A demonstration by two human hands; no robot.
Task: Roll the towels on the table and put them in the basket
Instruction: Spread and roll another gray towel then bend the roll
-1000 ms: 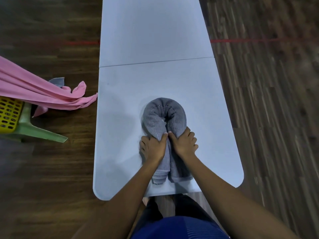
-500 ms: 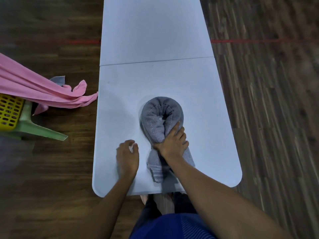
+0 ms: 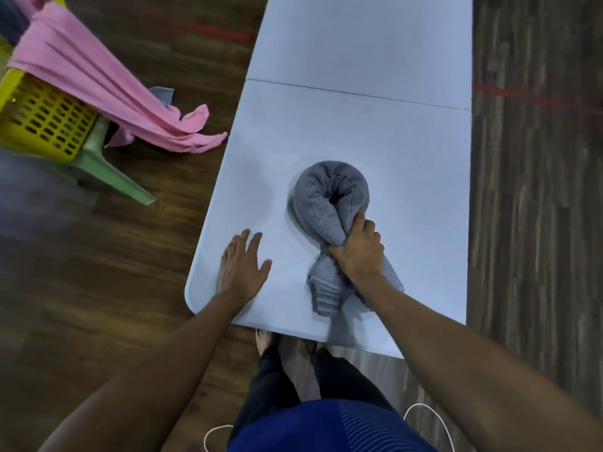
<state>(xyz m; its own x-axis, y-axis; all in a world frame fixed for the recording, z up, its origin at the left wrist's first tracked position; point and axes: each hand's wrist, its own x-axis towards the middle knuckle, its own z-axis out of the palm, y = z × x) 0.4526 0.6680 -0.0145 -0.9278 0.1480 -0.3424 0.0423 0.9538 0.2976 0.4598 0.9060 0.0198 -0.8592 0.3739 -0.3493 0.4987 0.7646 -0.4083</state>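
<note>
A grey towel [image 3: 321, 203], rolled and bent into a loop, lies on the pale blue table [image 3: 359, 119] near its front edge. My right hand [image 3: 357, 249] grips the towel where its two ends cross, fingers curled around the bundle. The loose ends fan out below my wrist. My left hand [image 3: 243, 265] rests flat on the table to the left of the towel, fingers spread, holding nothing. The yellow basket [image 3: 45, 122] stands at the far left on a green stool [image 3: 107, 174].
A pink towel [image 3: 107, 83] drapes out of the basket toward the table's left edge, with a grey cloth [image 3: 163, 94] behind it. Dark wooden floor surrounds the table. My legs and a white cord [image 3: 427, 415] are below the table's front edge.
My left hand let go of the towel and settled flat on the table to the left. My right hand took both ends in one grip. The view swung left, showing more of the basket.
</note>
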